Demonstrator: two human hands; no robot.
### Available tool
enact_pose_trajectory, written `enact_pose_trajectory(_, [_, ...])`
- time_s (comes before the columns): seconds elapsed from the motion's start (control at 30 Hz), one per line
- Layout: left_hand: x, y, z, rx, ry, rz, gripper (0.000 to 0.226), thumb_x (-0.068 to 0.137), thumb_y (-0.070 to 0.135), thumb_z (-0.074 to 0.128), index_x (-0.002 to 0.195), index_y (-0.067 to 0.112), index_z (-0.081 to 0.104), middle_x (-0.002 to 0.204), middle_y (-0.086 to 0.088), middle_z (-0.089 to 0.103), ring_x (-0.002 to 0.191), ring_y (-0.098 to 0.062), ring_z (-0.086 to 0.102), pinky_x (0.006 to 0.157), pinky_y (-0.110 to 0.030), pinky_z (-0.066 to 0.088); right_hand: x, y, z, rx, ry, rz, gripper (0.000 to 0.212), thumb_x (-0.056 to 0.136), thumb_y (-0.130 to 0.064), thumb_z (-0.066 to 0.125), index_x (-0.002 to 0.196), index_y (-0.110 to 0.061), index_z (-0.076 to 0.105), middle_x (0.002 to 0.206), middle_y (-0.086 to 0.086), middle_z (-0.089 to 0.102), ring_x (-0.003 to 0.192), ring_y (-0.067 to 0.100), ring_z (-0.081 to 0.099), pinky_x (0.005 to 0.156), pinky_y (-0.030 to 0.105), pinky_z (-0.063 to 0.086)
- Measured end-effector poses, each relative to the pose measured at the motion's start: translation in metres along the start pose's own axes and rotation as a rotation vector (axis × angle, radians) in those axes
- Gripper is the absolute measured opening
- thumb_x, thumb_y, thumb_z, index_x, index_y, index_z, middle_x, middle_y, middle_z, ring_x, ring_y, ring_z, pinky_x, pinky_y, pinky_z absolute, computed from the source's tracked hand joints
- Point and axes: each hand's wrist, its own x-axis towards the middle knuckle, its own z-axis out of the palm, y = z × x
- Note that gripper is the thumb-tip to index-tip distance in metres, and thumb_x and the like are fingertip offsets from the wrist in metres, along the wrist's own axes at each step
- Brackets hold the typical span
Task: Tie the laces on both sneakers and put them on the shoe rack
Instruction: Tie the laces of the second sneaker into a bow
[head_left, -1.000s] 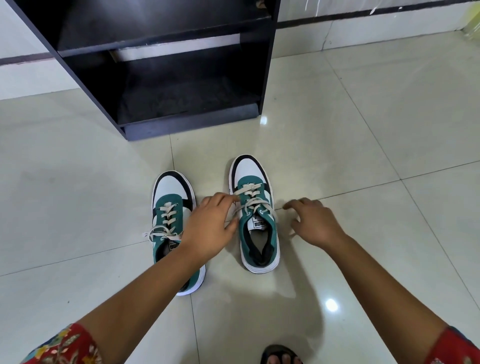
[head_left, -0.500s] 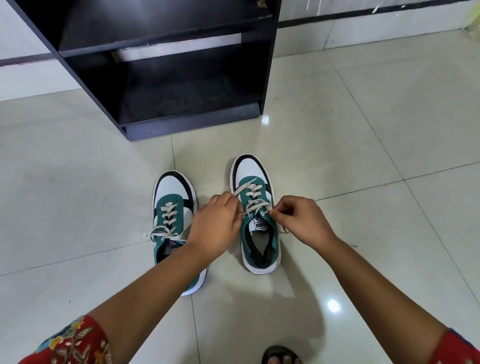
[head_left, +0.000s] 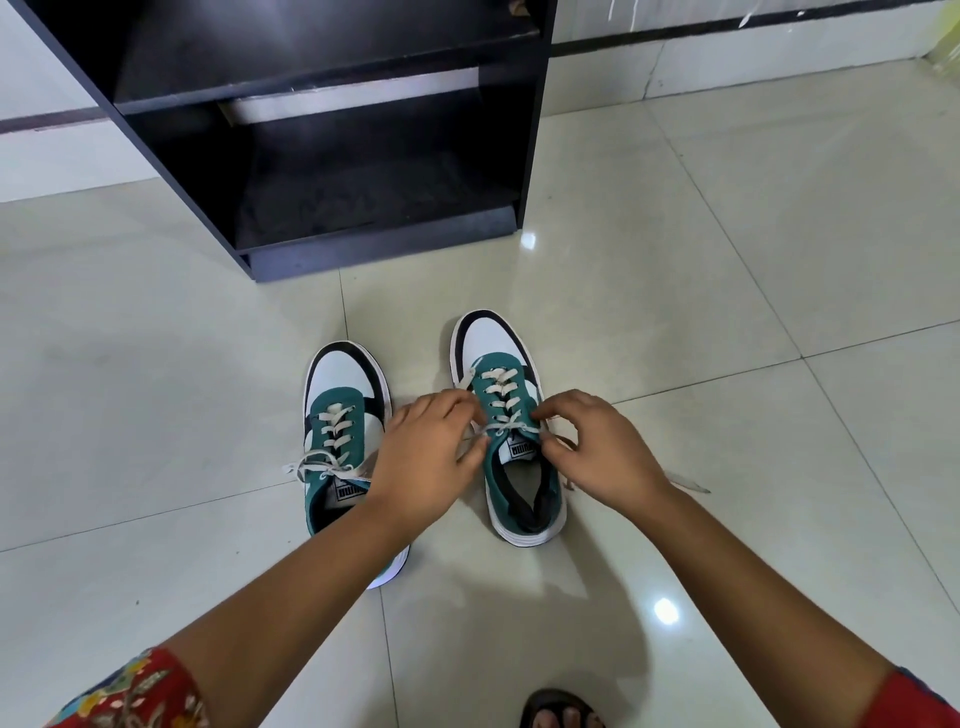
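Note:
Two green, white and black sneakers stand side by side on the tiled floor, toes toward the rack. The right sneaker (head_left: 506, 395) has cream laces (head_left: 511, 427) crossing its tongue; my left hand (head_left: 426, 457) pinches one lace end at its left side and my right hand (head_left: 597, 449) pinches the other at its right side. A loose lace end (head_left: 688, 484) trails on the floor past my right wrist. The left sneaker (head_left: 343, 410) is partly under my left forearm, its laces (head_left: 317, 465) lying loose. The black shoe rack (head_left: 332, 140) stands behind, shelves bare.
Glossy pale tiles (head_left: 727, 260) spread all around. A white wall with a dark stripe (head_left: 727, 26) runs behind the rack. My sandalled foot (head_left: 558, 712) shows at the bottom edge.
Both hands came in from the sides of the right sneaker and closed on its lace ends, then drew them slightly outward across the tongue.

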Motion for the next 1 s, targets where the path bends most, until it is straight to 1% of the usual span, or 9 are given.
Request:
enact_pose_trajectory(0.13, [0.004, 0.004, 0.001, -0.049, -0.02, -0.046, 0.008, 0.088, 0.026, 0.055, 0.092, 0.019, 0.059, 0.108, 0.005, 0.062, 0.097, -0.019, 0.058, 0.078, -0.032, 0.043, 0.002, -0.005, 0.007, 0.063, 0.058, -0.001, 0.009, 0.082, -0.02, 0.06, 0.088, -0.017, 0.066, 0.099, -0.002, 0.068, 0.089, 0.016, 0.063, 0.08, 0.036, 0.051])
enact_pose_trajectory(0.23, [0.003, 0.003, 0.001, -0.068, 0.006, -0.042, 0.013, 0.088, 0.028, 0.057, 0.099, 0.021, 0.061, 0.109, 0.005, 0.064, 0.095, -0.02, 0.059, 0.077, -0.033, 0.046, 0.0, -0.006, 0.009, 0.075, 0.075, 0.015, 0.01, 0.083, -0.022, 0.058, 0.088, -0.017, 0.065, 0.096, -0.002, 0.067, 0.085, 0.016, 0.063, 0.079, 0.039, 0.053])
enact_pose_trajectory(0.37, [0.006, 0.005, 0.002, -0.049, -0.018, 0.005, 0.01, 0.088, 0.021, 0.057, 0.093, 0.015, 0.062, 0.115, 0.001, 0.062, 0.101, -0.022, 0.058, 0.081, -0.036, 0.047, -0.004, -0.008, 0.012, 0.045, 0.101, 0.025, 0.013, 0.086, -0.026, 0.055, 0.092, -0.017, 0.062, 0.099, -0.001, 0.066, 0.086, 0.02, 0.064, 0.077, 0.041, 0.053])
enact_pose_trajectory(0.43, [0.008, 0.007, 0.004, 0.085, -0.007, 0.051, 0.01, 0.088, 0.018, 0.055, 0.094, 0.012, 0.058, 0.106, -0.004, 0.063, 0.093, -0.024, 0.059, 0.079, -0.037, 0.046, -0.004, -0.009, 0.011, -0.001, 0.096, 0.028, 0.015, 0.089, -0.029, 0.051, 0.095, -0.018, 0.059, 0.103, -0.001, 0.065, 0.086, 0.021, 0.065, 0.075, 0.041, 0.053])
enact_pose_trajectory(0.53, [0.008, 0.007, 0.005, 0.269, 0.066, 0.08, 0.007, 0.081, 0.015, 0.063, 0.084, 0.011, 0.057, 0.074, -0.005, 0.065, 0.068, -0.027, 0.063, 0.072, -0.037, 0.049, -0.003, -0.009, 0.01, -0.073, 0.078, 0.074, 0.02, 0.093, -0.033, 0.045, 0.097, -0.017, 0.057, 0.105, 0.001, 0.063, 0.085, 0.027, 0.062, 0.072, 0.038, 0.05])
enact_pose_trajectory(0.6, [0.006, 0.002, 0.006, 0.368, 0.076, 0.126, 0.007, 0.08, 0.016, 0.064, 0.079, 0.013, 0.058, 0.065, -0.003, 0.065, 0.062, -0.027, 0.062, 0.08, -0.041, 0.05, -0.003, -0.008, 0.011, -0.077, 0.061, 0.119, 0.022, 0.094, -0.031, 0.043, 0.097, -0.013, 0.057, 0.106, 0.005, 0.061, 0.086, 0.03, 0.06, 0.071, 0.036, 0.045])
enact_pose_trajectory(0.73, [0.005, -0.005, 0.007, 0.442, 0.084, 0.181, 0.026, 0.09, 0.026, 0.036, 0.083, 0.015, 0.059, 0.068, 0.0, 0.067, 0.064, -0.024, 0.063, 0.092, -0.049, 0.045, -0.004, -0.003, 0.015, -0.026, 0.036, 0.17, 0.023, 0.096, -0.027, 0.043, 0.097, -0.008, 0.057, 0.106, 0.01, 0.061, 0.089, 0.03, 0.058, 0.068, 0.03, 0.035])
enact_pose_trajectory(0.9, [0.007, -0.007, 0.008, 0.479, 0.077, 0.184, 0.011, 0.085, 0.025, 0.058, 0.081, 0.015, 0.061, 0.067, 0.0, 0.066, 0.064, -0.023, 0.063, 0.098, -0.053, 0.041, -0.003, 0.0, 0.013, 0.004, 0.012, 0.193, 0.023, 0.096, -0.024, 0.044, 0.096, -0.005, 0.058, 0.104, 0.012, 0.062, 0.091, 0.029, 0.056, 0.068, 0.028, 0.029])
enact_pose_trajectory(1.0, [0.008, -0.007, 0.008, 0.46, 0.065, 0.168, 0.011, 0.084, 0.024, 0.059, 0.08, 0.015, 0.06, 0.065, 0.001, 0.065, 0.062, -0.023, 0.063, 0.098, -0.053, 0.04, -0.002, 0.002, 0.015, 0.036, 0.002, 0.203, 0.023, 0.095, -0.023, 0.045, 0.095, -0.005, 0.058, 0.102, 0.013, 0.063, 0.09, 0.029, 0.057, 0.068, 0.028, 0.031])
